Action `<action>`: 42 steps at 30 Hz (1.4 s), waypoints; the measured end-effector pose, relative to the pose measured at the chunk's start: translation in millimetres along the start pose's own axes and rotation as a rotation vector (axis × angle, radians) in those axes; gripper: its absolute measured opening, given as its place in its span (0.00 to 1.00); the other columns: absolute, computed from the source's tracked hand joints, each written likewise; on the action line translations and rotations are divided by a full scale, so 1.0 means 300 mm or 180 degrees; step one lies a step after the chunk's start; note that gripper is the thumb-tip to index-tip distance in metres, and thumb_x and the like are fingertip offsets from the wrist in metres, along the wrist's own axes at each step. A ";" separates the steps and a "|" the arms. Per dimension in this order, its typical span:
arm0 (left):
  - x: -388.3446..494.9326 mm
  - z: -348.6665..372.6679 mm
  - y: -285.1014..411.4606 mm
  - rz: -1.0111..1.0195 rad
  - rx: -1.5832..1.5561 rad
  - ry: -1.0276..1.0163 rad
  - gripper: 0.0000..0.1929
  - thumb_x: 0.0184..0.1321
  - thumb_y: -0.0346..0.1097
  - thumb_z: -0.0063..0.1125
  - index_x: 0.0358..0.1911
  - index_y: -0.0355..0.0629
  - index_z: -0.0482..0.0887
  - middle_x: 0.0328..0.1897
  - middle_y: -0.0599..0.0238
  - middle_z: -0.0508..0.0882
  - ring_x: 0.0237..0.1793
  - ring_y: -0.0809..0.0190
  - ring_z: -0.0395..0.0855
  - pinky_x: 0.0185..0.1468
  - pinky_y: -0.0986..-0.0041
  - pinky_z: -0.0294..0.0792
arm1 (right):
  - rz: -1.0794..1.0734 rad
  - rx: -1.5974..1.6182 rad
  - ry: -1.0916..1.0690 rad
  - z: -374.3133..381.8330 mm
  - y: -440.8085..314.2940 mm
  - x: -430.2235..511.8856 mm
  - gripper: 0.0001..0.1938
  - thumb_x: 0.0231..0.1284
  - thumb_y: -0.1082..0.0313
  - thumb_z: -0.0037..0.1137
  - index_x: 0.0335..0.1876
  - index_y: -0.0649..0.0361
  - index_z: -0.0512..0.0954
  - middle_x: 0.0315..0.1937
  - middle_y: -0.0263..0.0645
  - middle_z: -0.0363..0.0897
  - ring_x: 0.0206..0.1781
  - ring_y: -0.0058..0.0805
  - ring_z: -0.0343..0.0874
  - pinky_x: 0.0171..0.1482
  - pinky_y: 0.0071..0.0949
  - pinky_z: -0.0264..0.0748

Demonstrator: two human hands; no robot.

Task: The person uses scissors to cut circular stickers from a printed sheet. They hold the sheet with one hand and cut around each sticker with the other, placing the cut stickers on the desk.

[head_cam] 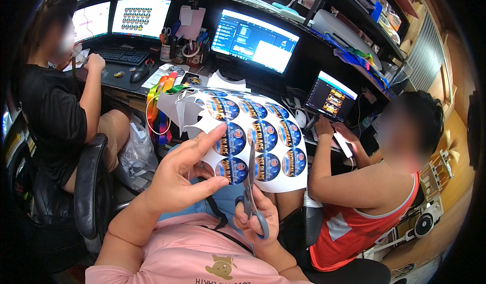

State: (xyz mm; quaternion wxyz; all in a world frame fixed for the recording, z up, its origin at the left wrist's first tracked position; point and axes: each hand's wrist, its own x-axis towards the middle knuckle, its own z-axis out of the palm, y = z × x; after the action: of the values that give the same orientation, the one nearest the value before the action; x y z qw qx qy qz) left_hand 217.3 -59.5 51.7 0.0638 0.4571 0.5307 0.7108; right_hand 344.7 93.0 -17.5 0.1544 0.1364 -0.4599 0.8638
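Note:
My left hand (186,170) grips the left edge of a white paper sheet (284,184) printed with several round blue badge designs, its thumb and fingers beside a printed circle (231,171). A pair of scissors (249,193) with blue-grey handles is in my right hand (256,217), fingers in the loops. The blades point away from me, between two columns of circles near the sheet's close edge. Cut white paper scraps (186,107) lie beyond the sheet's left side.
A person in black (53,105) sits at left, another in a red top (353,223) at right. Monitors (254,41), a keyboard (121,55), a mouse (139,75) and pen holders stand on the desk (117,82). Rainbow ribbons (161,94) hang off its edge above a plastic bag (138,155).

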 end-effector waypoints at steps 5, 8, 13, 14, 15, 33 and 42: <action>0.004 -0.012 0.012 -0.0020 0.0066 -0.0088 0.38 0.49 0.21 0.62 0.66 0.41 0.61 0.56 0.62 0.70 0.49 0.71 0.72 0.43 0.83 0.73 | 0.0059 -0.0015 0.0045 0.001 -0.001 0.000 0.37 0.54 0.70 0.58 0.69 0.67 0.53 0.27 0.35 0.66 0.26 0.16 0.61 0.27 0.11 0.55; 0.008 -0.024 0.025 -0.0042 0.0213 -0.0184 0.38 0.49 0.22 0.62 0.66 0.41 0.61 0.56 0.61 0.70 0.49 0.71 0.71 0.43 0.83 0.73 | 0.0055 0.0039 0.0001 -0.002 -0.002 0.002 0.37 0.53 0.70 0.59 0.69 0.67 0.54 0.27 0.36 0.67 0.26 0.16 0.61 0.27 0.11 0.55; 0.021 -0.029 0.037 -0.0130 0.0197 -0.0276 0.37 0.49 0.23 0.62 0.66 0.40 0.61 0.55 0.60 0.70 0.48 0.70 0.72 0.44 0.82 0.73 | 0.0136 0.0148 0.0050 -0.006 -0.006 -0.004 0.37 0.53 0.71 0.59 0.69 0.67 0.54 0.27 0.36 0.67 0.26 0.16 0.60 0.26 0.11 0.53; 0.023 -0.031 0.039 -0.0137 0.0199 -0.0299 0.37 0.50 0.23 0.62 0.66 0.40 0.61 0.55 0.61 0.70 0.48 0.70 0.72 0.44 0.82 0.73 | 0.0123 0.0133 0.0054 -0.007 -0.005 -0.004 0.37 0.53 0.71 0.59 0.69 0.67 0.54 0.27 0.36 0.67 0.26 0.16 0.60 0.26 0.11 0.53; 0.024 -0.033 0.042 -0.0143 0.0201 -0.0322 0.37 0.50 0.23 0.62 0.66 0.40 0.61 0.54 0.61 0.71 0.47 0.70 0.72 0.44 0.82 0.73 | 0.0135 0.0143 0.0055 -0.008 -0.004 -0.005 0.37 0.53 0.71 0.59 0.69 0.67 0.54 0.27 0.36 0.67 0.25 0.16 0.60 0.26 0.11 0.53; 0.054 -0.080 0.075 -0.0199 0.0457 -0.0741 0.36 0.50 0.22 0.60 0.66 0.42 0.62 0.62 0.54 0.70 0.50 0.70 0.74 0.42 0.83 0.74 | 0.0411 0.0184 0.0037 -0.014 -0.019 -0.009 0.38 0.51 0.70 0.61 0.68 0.67 0.55 0.28 0.38 0.69 0.25 0.16 0.61 0.26 0.12 0.54; 0.066 -0.091 0.052 -0.0306 0.0511 -0.0927 0.36 0.50 0.22 0.59 0.66 0.44 0.62 0.63 0.55 0.70 0.48 0.71 0.75 0.42 0.82 0.74 | 0.0548 0.0269 -0.0051 -0.017 -0.031 0.000 0.39 0.51 0.66 0.62 0.69 0.59 0.57 0.29 0.40 0.71 0.30 0.20 0.65 0.31 0.15 0.59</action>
State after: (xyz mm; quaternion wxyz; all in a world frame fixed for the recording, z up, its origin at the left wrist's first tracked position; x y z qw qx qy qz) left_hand 192.7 -73.8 75.4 0.1372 0.5331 0.5922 0.5885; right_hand 347.9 102.2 -13.4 0.0700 0.1096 -0.4343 0.8913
